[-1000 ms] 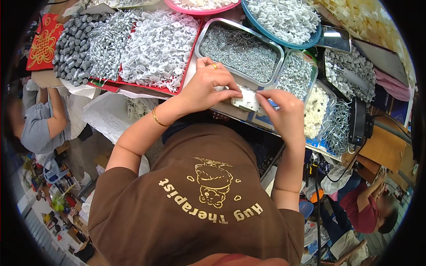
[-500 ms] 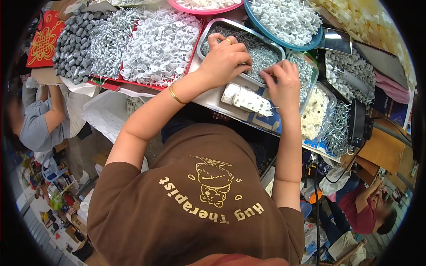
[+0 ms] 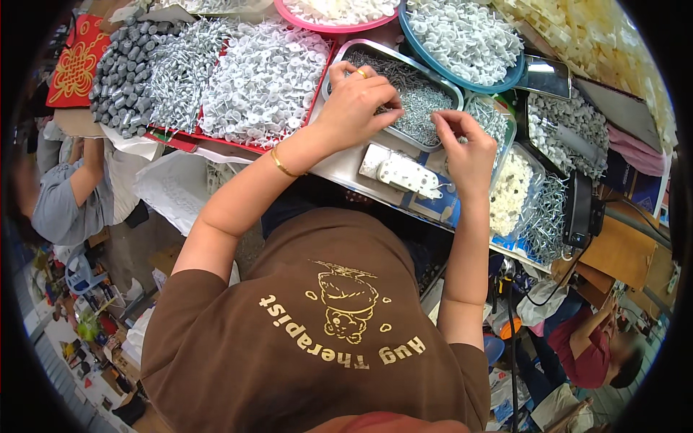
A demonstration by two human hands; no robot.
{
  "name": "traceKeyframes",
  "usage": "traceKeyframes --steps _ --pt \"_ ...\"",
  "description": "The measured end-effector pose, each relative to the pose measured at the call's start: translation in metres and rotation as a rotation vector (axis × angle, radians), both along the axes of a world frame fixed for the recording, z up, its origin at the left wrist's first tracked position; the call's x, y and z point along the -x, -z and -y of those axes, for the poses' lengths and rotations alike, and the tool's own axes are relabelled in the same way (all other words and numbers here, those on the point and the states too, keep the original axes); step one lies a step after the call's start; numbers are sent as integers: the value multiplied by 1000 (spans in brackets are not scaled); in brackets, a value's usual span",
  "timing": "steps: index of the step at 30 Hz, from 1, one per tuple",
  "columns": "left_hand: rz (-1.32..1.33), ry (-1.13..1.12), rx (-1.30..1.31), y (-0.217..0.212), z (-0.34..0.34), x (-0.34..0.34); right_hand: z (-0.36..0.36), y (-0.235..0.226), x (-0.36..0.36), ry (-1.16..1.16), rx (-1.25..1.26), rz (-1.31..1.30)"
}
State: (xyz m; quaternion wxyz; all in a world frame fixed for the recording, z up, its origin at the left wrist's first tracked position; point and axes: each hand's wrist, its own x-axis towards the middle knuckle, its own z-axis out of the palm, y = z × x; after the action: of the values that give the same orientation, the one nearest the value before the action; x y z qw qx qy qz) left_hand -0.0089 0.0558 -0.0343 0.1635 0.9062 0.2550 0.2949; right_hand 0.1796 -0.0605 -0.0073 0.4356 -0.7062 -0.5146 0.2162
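Note:
Over a metal tray (image 3: pixel 453 92) of small screws (image 3: pixel 422 108), my left hand (image 3: pixel 357 101) has its fingers curled and drawn in. My right hand (image 3: pixel 469 148) is by the tray's near right edge, thumb and fingers bent close together. Anything pinched in either hand is too small or hidden to name. Just below the tray, between my hands, a white perforated block (image 3: pixel 408 173) lies on a blue and white surface. A thin piece of metal sticks out at its right end.
To the left are heaps of white disc-headed parts (image 3: pixel 260 79), metal pins (image 3: pixel 177 79) and grey cylinders (image 3: pixel 119 79). A blue basin (image 3: pixel 516 78), pink basin (image 3: pixel 339 29) and phone (image 3: pixel 546 76) lie beyond. Two people (image 3: pixel 68 180) (image 3: pixel 595 339) sit at the sides.
My right hand has moved slightly right and toward me, away from the tray. My left hand has shifted a little left and toward me, still over the tray.

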Motion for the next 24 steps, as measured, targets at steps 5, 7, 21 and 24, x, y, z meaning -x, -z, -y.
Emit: traceKeyframes --steps 5,7,21,24 --pt "45 105 141 -21 20 35 34 -36 7 -17 -87 2" --pt "24 149 175 -35 36 47 47 -30 12 -25 -85 187" --pt "-12 169 46 -40 65 53 63 -26 24 -68 116 307" --pt "-36 124 74 -47 62 55 63 -31 19 -68 134 288"
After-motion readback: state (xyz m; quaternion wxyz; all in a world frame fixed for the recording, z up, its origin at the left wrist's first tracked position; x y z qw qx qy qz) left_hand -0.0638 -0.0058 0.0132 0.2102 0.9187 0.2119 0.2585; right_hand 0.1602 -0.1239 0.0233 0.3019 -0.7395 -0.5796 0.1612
